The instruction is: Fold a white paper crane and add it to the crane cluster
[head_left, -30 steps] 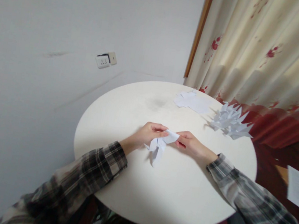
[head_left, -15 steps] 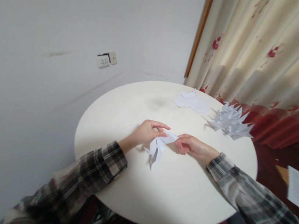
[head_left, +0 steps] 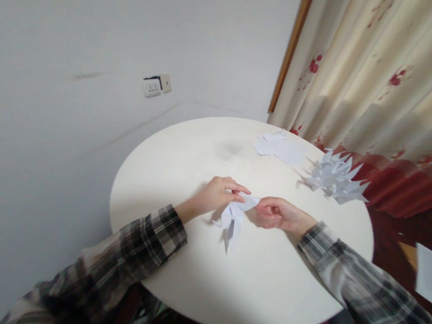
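Paper figure [head_left: 235,222] near middle of table [head_left: 191,282]. L hand [head_left: 214,194]: thumb + fingers clamped on upper flap. R hand [head_left: 279,214]: fingertips pinched on same flap's tip, exact placement blurry. Steady w/ L, crease gently w/ R, no tearing.

— What colours are the paper [head_left: 236,224] and table [head_left: 191,282]?
— Both white; a grey smudge [head_left: 230,148] marks the table.
— And the sleeves [head_left: 149,238]?
— Plaid, in black, grey and white.
— The curtain [head_left: 355,58]?
— Cream, dotted with red flowers [head_left: 397,79], with a red band [head_left: 392,192] below.
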